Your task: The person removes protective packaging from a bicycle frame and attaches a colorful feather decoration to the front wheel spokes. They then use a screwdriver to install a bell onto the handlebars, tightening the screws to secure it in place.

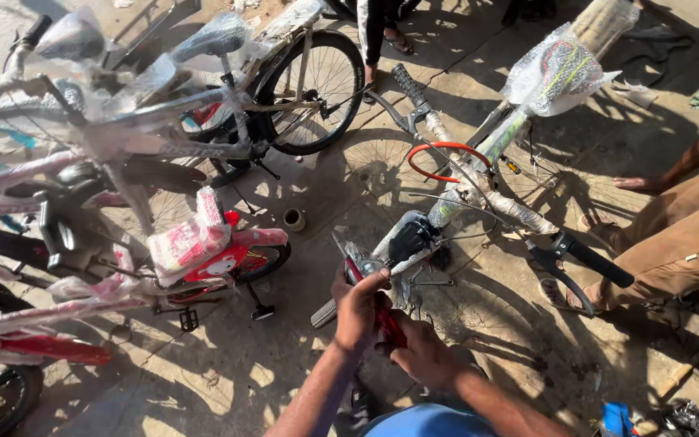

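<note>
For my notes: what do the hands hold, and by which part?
Both hands, left hand and right hand, grip red-handled pliers by the handles.

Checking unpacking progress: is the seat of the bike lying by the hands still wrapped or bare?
Wrapped: clear bubble wrap covers the seat.

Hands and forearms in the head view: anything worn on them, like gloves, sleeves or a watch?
No. The left hand and right hand are bare, with no gloves, and both forearms are uncovered up to the frame's lower edge. No watch or rings show. A blue garment appears below.
</note>
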